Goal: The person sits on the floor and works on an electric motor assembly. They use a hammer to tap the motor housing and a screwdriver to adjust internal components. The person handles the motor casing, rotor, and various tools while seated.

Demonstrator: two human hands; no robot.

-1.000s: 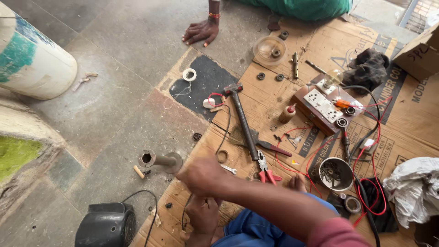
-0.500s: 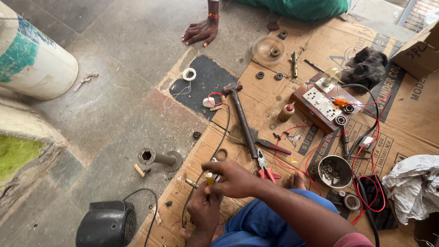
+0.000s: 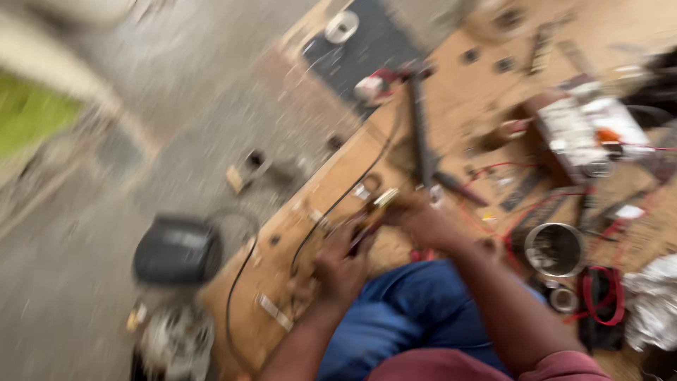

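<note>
Two hands busy | left hand (image 3: 338, 271) and right hand (image 3: 416, 219) fingers pinching small yellowish part (image 3: 377, 208) | black cable (image 3: 331, 212) at 10 o'clock | mid-fiddle, next needs steady grip

Left of the hands (image 3: 374, 240), bare grey floor (image 3: 169, 127) is lying open up to a black motor housing (image 3: 176, 250). A black cable (image 3: 331, 212) is running close past the left hand. Ahead, a long dark tool (image 3: 421, 130) is blocking the way. To the right, red wires (image 3: 508, 212) and a metal cup (image 3: 554, 249) are crowding the cardboard (image 3: 451, 92).
</note>
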